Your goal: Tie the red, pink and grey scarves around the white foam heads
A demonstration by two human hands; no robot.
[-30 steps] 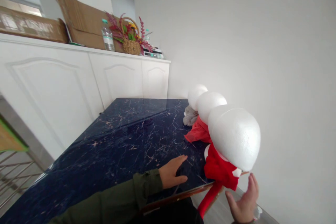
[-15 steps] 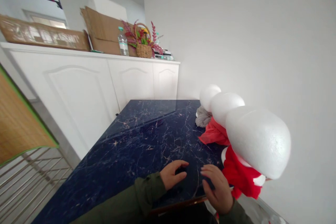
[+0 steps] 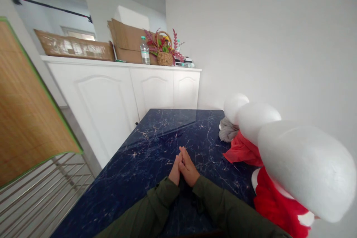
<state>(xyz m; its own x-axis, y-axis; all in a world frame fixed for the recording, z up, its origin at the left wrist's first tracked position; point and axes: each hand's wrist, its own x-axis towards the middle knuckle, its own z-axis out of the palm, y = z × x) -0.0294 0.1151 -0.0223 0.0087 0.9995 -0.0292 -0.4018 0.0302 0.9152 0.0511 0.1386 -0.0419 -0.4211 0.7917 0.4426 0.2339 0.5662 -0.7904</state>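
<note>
My left hand (image 3: 175, 171) and my right hand (image 3: 189, 167) meet palm to palm above the dark blue marbled table (image 3: 134, 171). Their fingers are stretched out and point away from me, with no object visible between them. To the right stand white foam heads in a row: a near one (image 3: 306, 167), a middle one (image 3: 259, 119) and a far one (image 3: 235, 106). Bright red cloth (image 3: 275, 200) wraps the neck of the near head. Around the middle one lies a coral-red cloth (image 3: 242, 148), and a grey cloth (image 3: 228, 130) bunches at the far one.
A white cabinet (image 3: 103, 100) behind the table carries cardboard boxes (image 3: 128, 42), a water bottle (image 3: 145, 52) and a flower basket (image 3: 165, 58). At left is a metal rack (image 3: 61, 174) with a bamboo mat (image 3: 30, 108). A plain wall (image 3: 251, 37) rises on the right.
My hands were apart near the table's front edge; now they are pressed together farther forward. The view has turned left, so the surroundings appear shifted to the right.
</note>
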